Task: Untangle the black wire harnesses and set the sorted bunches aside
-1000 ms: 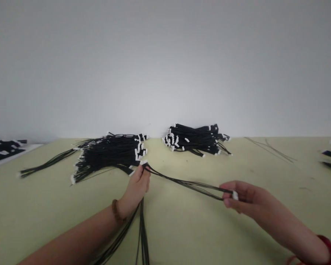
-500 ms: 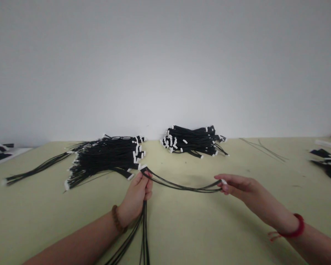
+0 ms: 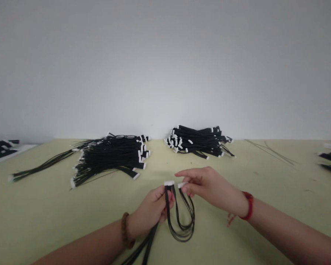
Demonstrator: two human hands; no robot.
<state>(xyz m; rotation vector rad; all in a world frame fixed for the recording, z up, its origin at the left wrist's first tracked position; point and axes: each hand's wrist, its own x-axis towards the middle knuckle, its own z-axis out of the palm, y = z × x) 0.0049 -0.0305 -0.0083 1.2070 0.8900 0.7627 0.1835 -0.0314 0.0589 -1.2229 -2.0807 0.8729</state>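
Right hand (image 3: 212, 191) has come in near left hand (image 3: 151, 206); cable (image 3: 179, 239), strung across earlier, now loops at lower centre. Left grips wires under one connector (image 3: 169, 183), right pinches the other plug (image 3: 181, 185). Ends adjacent, apparently unjoined.

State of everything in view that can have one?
Held wires, bent into a U
Left grip, closed on held wires
Right grip, pinching a white plug
Left pile, lying, untouched
Right pile, lying, untouched
Glasses, at left pile's far edge, folding unclear
Loose wires, lying, spread apart
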